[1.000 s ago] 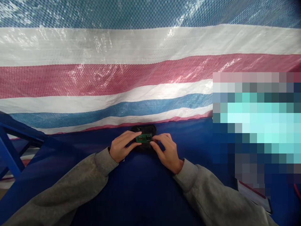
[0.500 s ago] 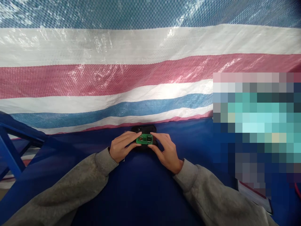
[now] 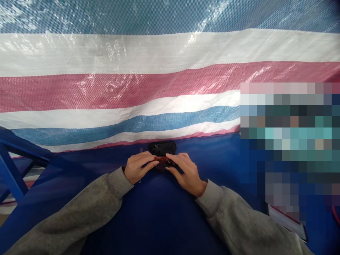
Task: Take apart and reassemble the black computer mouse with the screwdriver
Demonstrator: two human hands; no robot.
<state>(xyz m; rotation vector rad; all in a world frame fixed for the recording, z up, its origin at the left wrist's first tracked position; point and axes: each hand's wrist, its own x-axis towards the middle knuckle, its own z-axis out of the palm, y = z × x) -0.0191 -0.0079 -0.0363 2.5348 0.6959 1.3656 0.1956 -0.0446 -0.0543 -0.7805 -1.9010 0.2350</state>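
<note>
Two hands: the left hand (image 3: 136, 167) and right hand (image 3: 187, 173) sit close together at the middle of the view, fingers curled inward, not spread, with their fingertips meeting over one small object.
Grip: the fingertips of both hands close on the red piece from either side, in a pinch; how firmly cannot be told.
Red piece (image 3: 160, 159): small and flat-looking, held just above the near edge of the black case; fingers cover most of it, so its full shape is hidden.
Dark round part (image 3: 169, 162): sits at the red piece's right end, partly under the right fingers; too small to make out what it is.
Black case (image 3: 162, 148): low and rounded, lying on the blue sheet, its near part hidden behind the hands.
Blue sheet (image 3: 148, 212): lies under the case and forearms.
Sleeves: the left sleeve (image 3: 79, 209) and right sleeve (image 3: 233, 216) are grey and cover both forearms, running out of the frame at the bottom.
Behind: a striped tarp (image 3: 170, 102) hangs beyond the case; a blue metal frame (image 3: 10, 166) is cut off at the left edge.
Lower right: a white card (image 3: 288, 226) with a red edge is partly covered by a blurred patch (image 3: 289, 141), which hides whatever is there.
</note>
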